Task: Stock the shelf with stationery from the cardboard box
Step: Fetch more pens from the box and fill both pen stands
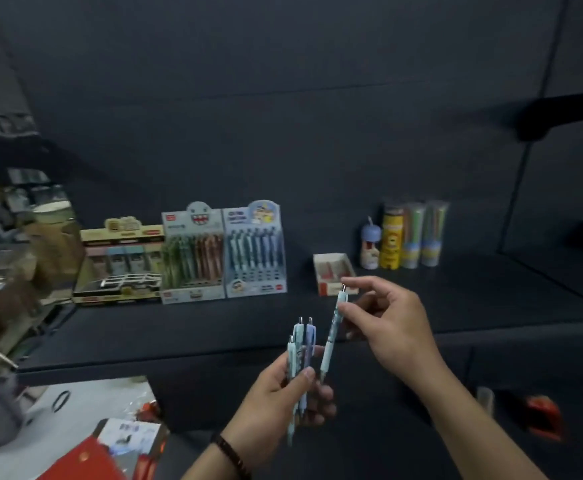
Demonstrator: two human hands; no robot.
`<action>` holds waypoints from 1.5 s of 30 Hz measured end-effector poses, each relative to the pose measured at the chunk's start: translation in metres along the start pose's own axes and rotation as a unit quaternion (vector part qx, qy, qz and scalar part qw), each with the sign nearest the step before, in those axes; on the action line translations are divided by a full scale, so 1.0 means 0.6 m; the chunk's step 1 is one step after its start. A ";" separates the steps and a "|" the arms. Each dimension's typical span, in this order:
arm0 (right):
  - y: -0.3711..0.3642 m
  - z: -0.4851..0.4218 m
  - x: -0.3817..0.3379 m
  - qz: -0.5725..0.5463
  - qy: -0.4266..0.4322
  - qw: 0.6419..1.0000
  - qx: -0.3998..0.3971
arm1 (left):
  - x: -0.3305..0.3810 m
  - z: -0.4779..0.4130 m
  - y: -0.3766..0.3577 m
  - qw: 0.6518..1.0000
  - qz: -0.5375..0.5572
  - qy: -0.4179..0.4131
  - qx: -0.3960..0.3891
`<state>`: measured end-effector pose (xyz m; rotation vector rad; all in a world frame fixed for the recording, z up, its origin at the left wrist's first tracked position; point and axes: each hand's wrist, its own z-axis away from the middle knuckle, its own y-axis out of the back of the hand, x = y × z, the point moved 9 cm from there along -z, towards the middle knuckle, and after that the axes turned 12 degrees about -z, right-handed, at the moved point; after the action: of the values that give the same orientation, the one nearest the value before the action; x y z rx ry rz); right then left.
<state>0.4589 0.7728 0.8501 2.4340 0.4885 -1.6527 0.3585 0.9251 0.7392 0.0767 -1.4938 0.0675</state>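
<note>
Dark shelf [179, 327] w/ pen displays [224, 251] — dark wall [283, 98] behind

The slim pale-blue plastic pens [298, 355] look smooth, with shiny metal tips. The dark grey shelf [186, 327] looks matt. The printed cardboard display boxes [255, 251] look glossy.

Left hand [276, 393] and right hand [390, 320] close together, fingers [369, 284] curled.
</note>
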 end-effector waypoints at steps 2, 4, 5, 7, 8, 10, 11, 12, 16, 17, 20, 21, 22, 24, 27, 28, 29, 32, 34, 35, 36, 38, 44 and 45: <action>-0.043 -0.044 0.000 -0.002 0.021 1.000 -0.005 | -0.001 -0.016 0.064 0.999 -0.032 -0.008 0.041; -0.078 -0.089 0.003 0.001 0.051 0.999 -0.007 | -0.001 -0.035 0.121 0.996 -0.039 -0.016 0.073; -0.093 -0.111 0.006 0.007 0.067 0.998 -0.007 | -0.004 -0.045 0.146 0.996 -0.027 -0.011 0.088; -0.117 -0.158 0.016 0.022 0.092 0.995 -0.009 | -0.012 -0.069 0.189 0.993 -0.004 0.003 0.119; -0.129 -0.183 0.022 0.032 0.103 0.994 -0.010 | -0.014 -0.083 0.206 0.991 0.008 0.006 0.132; -0.149 -0.226 0.032 0.052 0.119 0.991 -0.007 | -0.015 -0.106 0.236 0.986 0.036 0.004 0.161; -0.162 -0.248 0.039 0.059 0.126 0.990 -0.010 | -0.012 -0.119 0.255 0.983 0.035 -0.003 0.181; -0.172 -0.269 0.048 0.070 0.131 0.989 -0.014 | -0.009 -0.131 0.272 0.979 0.018 -0.009 0.201; -0.225 -0.340 0.086 0.136 0.159 0.977 -0.034 | 0.013 -0.171 0.313 0.976 -0.022 -0.032 0.215; -0.239 -0.354 0.096 0.150 0.163 0.974 -0.040 | 0.018 -0.179 0.321 0.975 -0.024 -0.033 0.220; -0.273 -0.387 0.118 0.195 0.164 0.966 -0.043 | 0.022 -0.202 0.351 0.969 -0.038 -0.033 0.244; -0.280 -0.397 0.122 0.212 0.170 0.962 -0.038 | 0.023 -0.210 0.359 0.969 -0.051 -0.037 0.238; -0.287 -0.404 0.125 0.226 0.176 0.958 -0.032 | 0.025 -0.219 0.366 0.970 -0.072 -0.042 0.230; -0.295 -0.417 0.134 0.241 0.175 0.954 -0.023 | 0.030 -0.236 0.382 0.969 -0.101 -0.057 0.218; -0.304 -0.433 0.152 0.241 0.159 0.957 -0.011 | 0.040 -0.261 0.407 0.974 -0.072 -0.070 0.205; -0.309 -0.437 0.157 0.247 0.151 0.957 -0.009 | 0.042 -0.270 0.414 0.976 -0.060 -0.069 0.196; -0.314 -0.440 0.162 0.256 0.144 0.956 -0.006 | 0.043 -0.279 0.421 0.980 -0.047 -0.065 0.182; -0.329 -0.448 0.169 0.286 0.143 0.948 0.000 | 0.053 -0.303 0.435 0.990 -0.017 -0.060 0.130; -0.340 -0.452 0.170 0.311 0.142 0.940 -0.002 | 0.062 -0.316 0.441 0.993 0.002 -0.062 0.098; -0.344 -0.454 0.174 0.330 0.136 0.934 -0.008 | 0.065 -0.322 0.443 0.995 0.010 -0.062 0.083; -0.349 -0.455 0.179 0.352 0.124 0.928 -0.018 | 0.068 -0.328 0.445 0.996 0.011 -0.061 0.070; -0.353 -0.456 0.192 0.384 0.085 0.919 -0.038 | 0.073 -0.341 0.443 0.997 0.006 -0.056 0.045; -0.332 -0.453 0.176 0.312 0.064 0.948 -0.010 | 0.086 -0.368 0.420 0.997 0.039 -0.061 0.003; -0.325 -0.447 0.169 0.259 0.060 0.964 0.001 | 0.086 -0.368 0.416 0.997 0.045 -0.062 0.000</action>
<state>0.6579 1.0563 0.8671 2.3911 -0.1380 -1.2890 0.5585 1.1939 0.7767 0.0140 -1.6208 0.1384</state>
